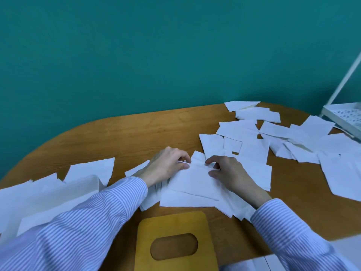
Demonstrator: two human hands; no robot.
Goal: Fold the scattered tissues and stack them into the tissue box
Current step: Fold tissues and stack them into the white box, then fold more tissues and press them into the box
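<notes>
Both hands (pixel 168 163) pinching tissue (pixel 192 178), fingertips hidden

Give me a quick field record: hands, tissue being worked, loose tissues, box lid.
left hand: pinches far edge of the tissue
right hand: pinches same edge
tissue: flat on the table, being folded
loose tissues: scattered far right; more at left
yellow lid: near edge, oval slot, flat on table

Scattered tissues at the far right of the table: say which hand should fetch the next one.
Right. The right hand lies nearer the scattered tissues, with bare table nowhere between. The left hand, pinching the tissue being folded, would have to cross over it.
</notes>
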